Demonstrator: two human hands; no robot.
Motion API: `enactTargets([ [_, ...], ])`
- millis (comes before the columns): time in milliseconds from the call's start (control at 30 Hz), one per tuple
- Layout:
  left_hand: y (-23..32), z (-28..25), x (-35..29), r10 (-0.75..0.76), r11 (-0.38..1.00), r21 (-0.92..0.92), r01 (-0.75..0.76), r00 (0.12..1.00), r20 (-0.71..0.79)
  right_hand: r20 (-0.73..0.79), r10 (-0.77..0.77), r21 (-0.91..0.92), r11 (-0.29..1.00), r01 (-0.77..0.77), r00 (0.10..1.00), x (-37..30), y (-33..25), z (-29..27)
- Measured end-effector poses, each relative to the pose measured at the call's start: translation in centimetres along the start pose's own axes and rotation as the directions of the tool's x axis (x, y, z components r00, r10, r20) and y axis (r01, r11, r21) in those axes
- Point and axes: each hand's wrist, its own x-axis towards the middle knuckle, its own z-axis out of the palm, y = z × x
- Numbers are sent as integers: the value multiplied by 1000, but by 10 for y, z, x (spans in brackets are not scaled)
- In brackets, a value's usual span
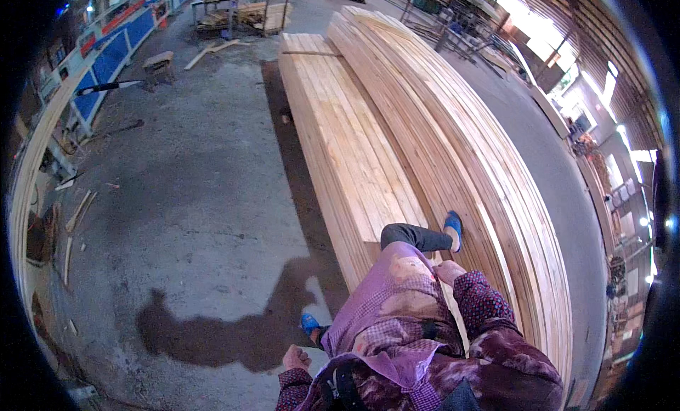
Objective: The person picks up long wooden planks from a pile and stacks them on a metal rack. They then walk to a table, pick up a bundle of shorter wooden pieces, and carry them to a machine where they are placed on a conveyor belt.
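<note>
My left hand (296,358) hangs low beside my body, its fingers curled closed, with nothing visible in it. My right hand (448,271) is closed at the edge of my purple checked apron (386,287), by my raised thigh; whatever its fingers hold is hidden. A pale strip of wood (453,315) shows between the apron and my right sleeve. My right foot, in a blue shoe (453,230), is up on a long stack of boards (453,134). The other blue shoe (308,323) is down on the concrete floor (205,220).
A lower stack of planks (354,127) lies along the left of the larger one. Blue machinery (113,60) and a small stool (159,65) stand at the far left. Wood scraps (79,211) litter the left floor; a rack of timber (255,15) is at the back.
</note>
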Motion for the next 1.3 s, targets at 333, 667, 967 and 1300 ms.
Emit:
enactTargets([
  [333,80,-108,71,354,752,641,-152,914,-199,158,-125,128,986,105,980,83,-45,37],
  [667,172,22,33,414,862,459,-216,823,-390,472,-128,308,951,-27,872,240,-119,100],
  [967,105,61,109,488,355,934,40,844,-222,108,-812,-336,514,790,574,373,-364,-103],
  [1300,313,216,113,489,539,826,-163,860,-149,126,-835,-55,533,845,535,418,-558,-207],
])
